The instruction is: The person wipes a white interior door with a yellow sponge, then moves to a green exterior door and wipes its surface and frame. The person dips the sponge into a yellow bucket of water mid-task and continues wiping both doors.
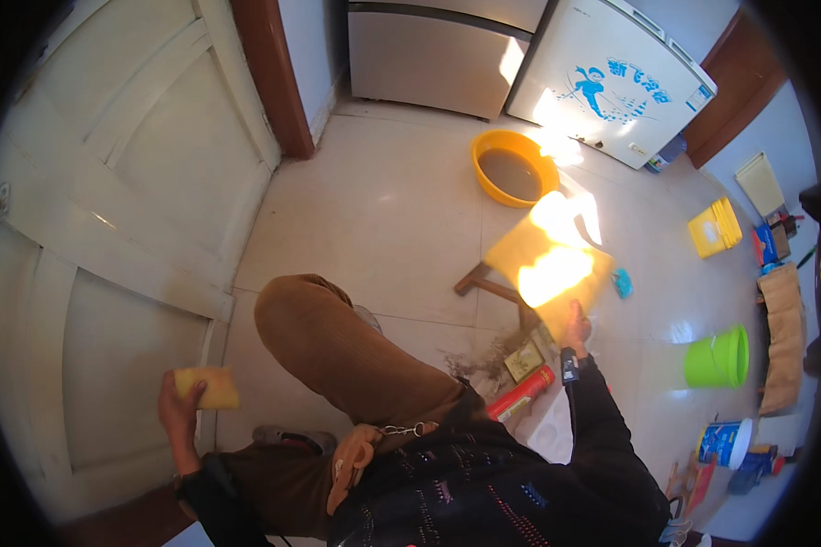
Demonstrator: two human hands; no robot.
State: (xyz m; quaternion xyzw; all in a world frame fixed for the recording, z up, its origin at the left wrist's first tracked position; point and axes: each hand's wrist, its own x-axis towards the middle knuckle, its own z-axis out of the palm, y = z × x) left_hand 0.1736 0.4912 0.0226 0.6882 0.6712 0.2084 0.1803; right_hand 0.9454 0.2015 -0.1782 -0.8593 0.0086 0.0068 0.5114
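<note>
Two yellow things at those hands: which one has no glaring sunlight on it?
The small yellow piece in the left hand, near the pale door. The large flat yellow piece at the right hand has dazzling bright patches across it.

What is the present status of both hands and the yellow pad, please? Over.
Left hand holding yellow pad. Right hand at near edge of yellow panel. Sun glare hiding part of panel.

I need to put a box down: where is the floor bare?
The widest bare patch lies between the door, the silver fridge and the yellow basin. Another lies between the right sleeve and the green bucket. Crowded: around the red tube, with dark debris and a wooden frame nearby.
</note>
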